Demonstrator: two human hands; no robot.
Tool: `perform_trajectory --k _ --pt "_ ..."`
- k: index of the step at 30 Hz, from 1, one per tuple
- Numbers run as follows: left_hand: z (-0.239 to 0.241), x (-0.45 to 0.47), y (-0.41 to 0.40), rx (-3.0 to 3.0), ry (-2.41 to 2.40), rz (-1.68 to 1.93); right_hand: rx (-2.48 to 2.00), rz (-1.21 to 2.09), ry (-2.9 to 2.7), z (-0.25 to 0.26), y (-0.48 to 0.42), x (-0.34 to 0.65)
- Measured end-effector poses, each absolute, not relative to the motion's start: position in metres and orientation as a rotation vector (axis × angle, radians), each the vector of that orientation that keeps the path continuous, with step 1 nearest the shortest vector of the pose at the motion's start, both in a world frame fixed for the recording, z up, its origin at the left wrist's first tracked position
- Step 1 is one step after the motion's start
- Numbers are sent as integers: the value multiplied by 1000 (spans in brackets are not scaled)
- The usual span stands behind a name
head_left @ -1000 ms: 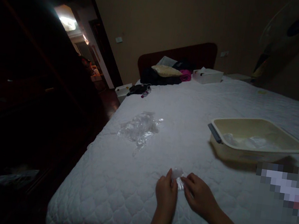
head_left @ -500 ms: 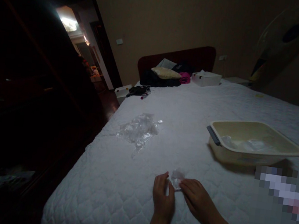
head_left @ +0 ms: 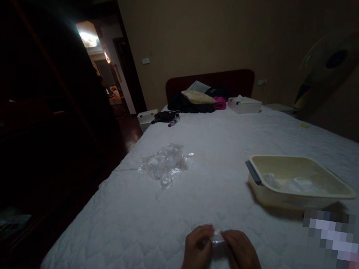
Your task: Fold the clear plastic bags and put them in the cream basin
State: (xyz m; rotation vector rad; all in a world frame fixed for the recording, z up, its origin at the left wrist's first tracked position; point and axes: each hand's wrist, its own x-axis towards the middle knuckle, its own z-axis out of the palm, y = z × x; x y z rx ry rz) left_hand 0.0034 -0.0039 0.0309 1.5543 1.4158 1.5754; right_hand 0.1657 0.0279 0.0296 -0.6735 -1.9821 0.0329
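Near the front of the bed, a small clear plastic bag (head_left: 217, 238) is stretched between my two hands. My left hand (head_left: 197, 248) pinches its left end between thumb and fingertips. The right end is gripped by the fingers of my right hand (head_left: 244, 256). Part of the bag is hidden behind my fingers, and whether anything is inside it I cannot tell. Ahead and to the left lies a crumpled pile of clear plastic bags (head_left: 166, 165). A cream plastic basin (head_left: 297, 200) with a grey handle stands ahead to the right, with clear plastic pieces (head_left: 299, 184) in it.
All this rests on a white quilted bed cover (head_left: 138, 235). Dark clothes (head_left: 190, 105), a beige pillow (head_left: 198, 97) and a white box (head_left: 244, 105) lie by the headboard (head_left: 240, 80). A fan (head_left: 337, 58) stands at the back right. A blurred patch (head_left: 338, 241) covers the right side.
My left hand has closed from a loose curl into a pinch on the bag. The bag now shows as a narrow strip between both hands. The camera view has tilted up slightly.
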Motion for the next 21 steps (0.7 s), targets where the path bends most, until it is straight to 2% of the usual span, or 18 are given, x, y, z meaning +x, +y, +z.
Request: perform_trajectory --k 7,11,16,21 --pt "38 -3 0 946 1431 1614 -1139 913 -1482 31 28 139" --pt "39 -6 0 944 1369 1564 -1151 1191 -1367 43 30 132" --pt "39 -3 0 1063 1356 1422 -1094 1309 -1373 70 35 144" --pt "36 1 1 1208 1476 1313 -1222 1105 -1367 90 64 202"
